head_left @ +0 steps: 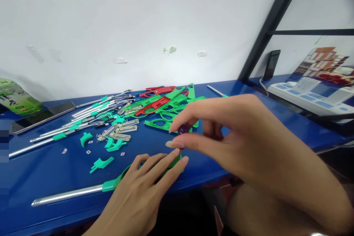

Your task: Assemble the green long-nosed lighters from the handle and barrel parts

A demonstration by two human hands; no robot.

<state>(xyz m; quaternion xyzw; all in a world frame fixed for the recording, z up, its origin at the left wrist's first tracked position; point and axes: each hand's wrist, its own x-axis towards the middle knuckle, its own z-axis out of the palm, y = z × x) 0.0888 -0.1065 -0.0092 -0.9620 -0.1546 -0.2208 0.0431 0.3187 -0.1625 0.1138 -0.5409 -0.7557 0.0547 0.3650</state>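
Note:
My left hand [148,180] lies near the front edge of the blue table [49,169], fingers closed over the green handle [121,177] of a tool with a long silver shaft [68,195]. Just above it, my right hand [238,143] pinches a small dark purple piece [183,129] between thumb and forefinger. A pile of green and red plastic handle shells [166,108] lies behind my right hand. Several assembled silver shafts with teal fittings [83,118] lie at the left, with loose teal parts [101,163] and clear strips [125,129] nearby.
A phone [41,117] lies flat at the far left beside a green bottle [16,99]. A black metal frame post [265,29] rises at the right. Beyond it stand another phone [272,64] and a white power strip [306,97].

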